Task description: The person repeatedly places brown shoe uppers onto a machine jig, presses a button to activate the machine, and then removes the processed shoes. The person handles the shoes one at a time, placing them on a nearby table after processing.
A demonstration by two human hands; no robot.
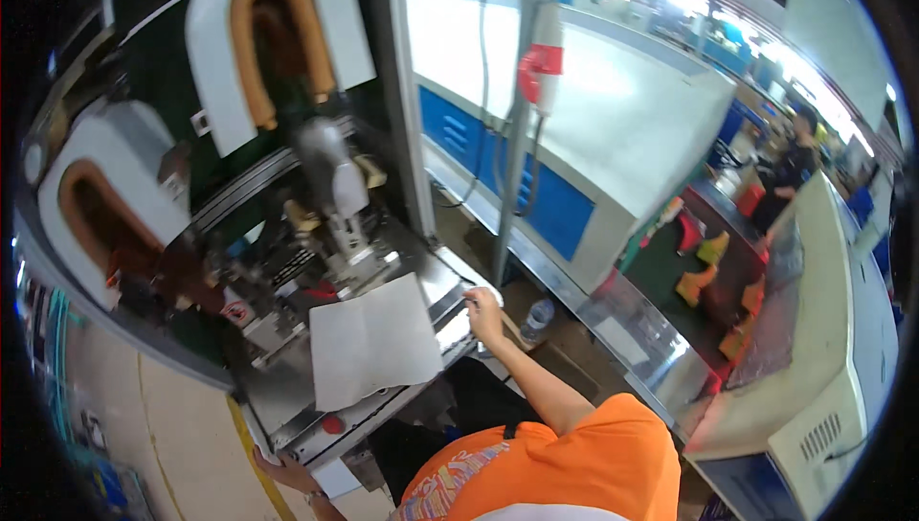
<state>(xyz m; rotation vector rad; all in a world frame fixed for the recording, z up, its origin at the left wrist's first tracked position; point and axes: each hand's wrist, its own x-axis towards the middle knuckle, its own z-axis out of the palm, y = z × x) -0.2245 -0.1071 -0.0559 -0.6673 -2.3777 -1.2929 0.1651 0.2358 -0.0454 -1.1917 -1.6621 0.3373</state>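
The right hand (483,312) rests with fingers curled on the machine desk's (287,392) edge at three o'clock of the white sheet (371,341), just beside it. The left hand (284,470) grips the desk's near edge at seven o'clock of the sheet, fingers wrapped under it. A red button (331,423) sits just below the sheet.

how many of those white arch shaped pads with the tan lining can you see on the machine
2. One white pad is at the top, above the metal press head; the other white pad sits lower left. More may be hidden beyond the frame.
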